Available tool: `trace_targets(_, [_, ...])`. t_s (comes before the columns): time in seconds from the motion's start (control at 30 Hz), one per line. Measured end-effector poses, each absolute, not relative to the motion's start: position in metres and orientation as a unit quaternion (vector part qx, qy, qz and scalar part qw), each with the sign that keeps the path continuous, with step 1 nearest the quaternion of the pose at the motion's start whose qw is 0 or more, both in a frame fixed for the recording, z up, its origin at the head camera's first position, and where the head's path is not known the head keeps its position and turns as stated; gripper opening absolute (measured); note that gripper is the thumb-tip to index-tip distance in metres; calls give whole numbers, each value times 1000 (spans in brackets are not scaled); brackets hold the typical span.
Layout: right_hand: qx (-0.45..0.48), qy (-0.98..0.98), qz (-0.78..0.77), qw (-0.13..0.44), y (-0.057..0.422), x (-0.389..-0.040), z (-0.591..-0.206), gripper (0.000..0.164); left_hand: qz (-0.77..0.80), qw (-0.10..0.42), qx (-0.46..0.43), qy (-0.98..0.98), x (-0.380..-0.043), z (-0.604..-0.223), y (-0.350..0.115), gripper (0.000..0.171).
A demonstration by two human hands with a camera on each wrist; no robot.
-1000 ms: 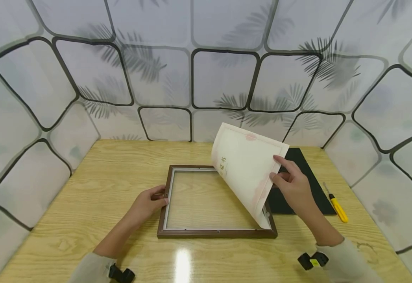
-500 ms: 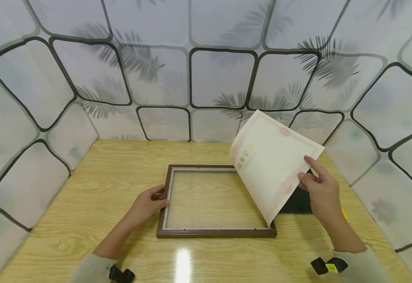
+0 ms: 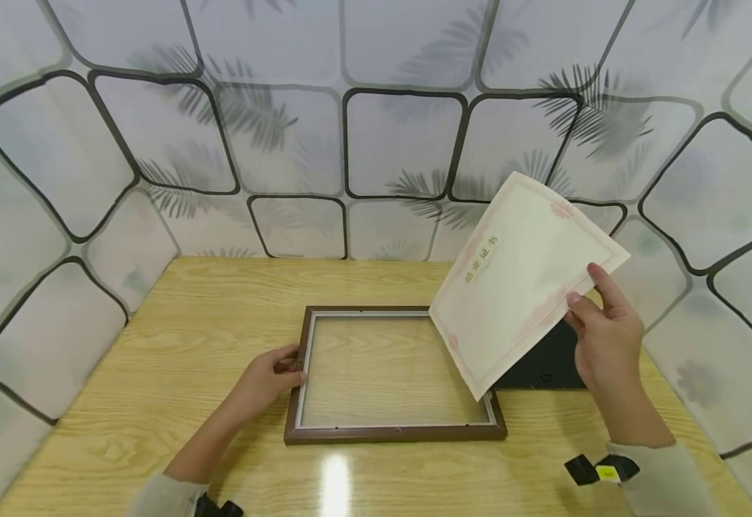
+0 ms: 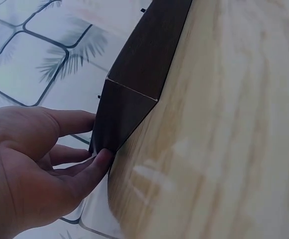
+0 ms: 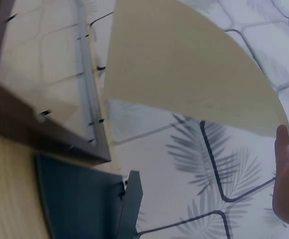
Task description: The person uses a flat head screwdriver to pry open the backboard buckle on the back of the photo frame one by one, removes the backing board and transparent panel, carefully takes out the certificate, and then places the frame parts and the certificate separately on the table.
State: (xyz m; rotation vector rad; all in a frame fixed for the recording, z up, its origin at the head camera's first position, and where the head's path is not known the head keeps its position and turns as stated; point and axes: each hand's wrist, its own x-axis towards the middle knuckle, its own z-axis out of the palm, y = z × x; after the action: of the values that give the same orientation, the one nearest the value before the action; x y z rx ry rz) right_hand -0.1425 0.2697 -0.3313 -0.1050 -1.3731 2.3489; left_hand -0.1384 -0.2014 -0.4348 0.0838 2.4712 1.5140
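My left hand (image 3: 262,388) pinches the left side of a brown picture frame (image 3: 395,434) that lies on the table, thumb on the near part and fingers round the outer edge. Bare wood shows through the frame's middle. With thumb and fingers my right hand (image 3: 610,352) holds a cream certificate (image 3: 531,287) by its right edge. The sheet has a pinkish border and gold characters, and it slants up over the frame's right side. In the right wrist view the blank back of the certificate (image 5: 184,64) curves up to the fingertips.
A black backing board (image 3: 544,366) lies right of the frame, partly covered by the sheet and right hand; its stand leg (image 5: 130,204) sticks up in the right wrist view. Patterned cloth walls (image 3: 408,143) enclose the wooden table (image 3: 233,287) at the back and sides.
My right hand has moved right, lifting the certificate up and away from the frame; its bend has flattened out. The yellow-handled screwdriver at the right is now hidden. My left hand stays on the frame.
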Motion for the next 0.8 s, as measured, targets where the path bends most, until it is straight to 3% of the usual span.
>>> trace_targets(0.4, [-59, -383, 886, 255, 238, -175, -310, 63, 518, 118, 42, 846, -128, -435, -204, 65])
trace_targets(0.8, [-148, -523, 822, 168, 205, -193, -368, 55, 508, 119, 21, 853, -120, -434, -203, 64])
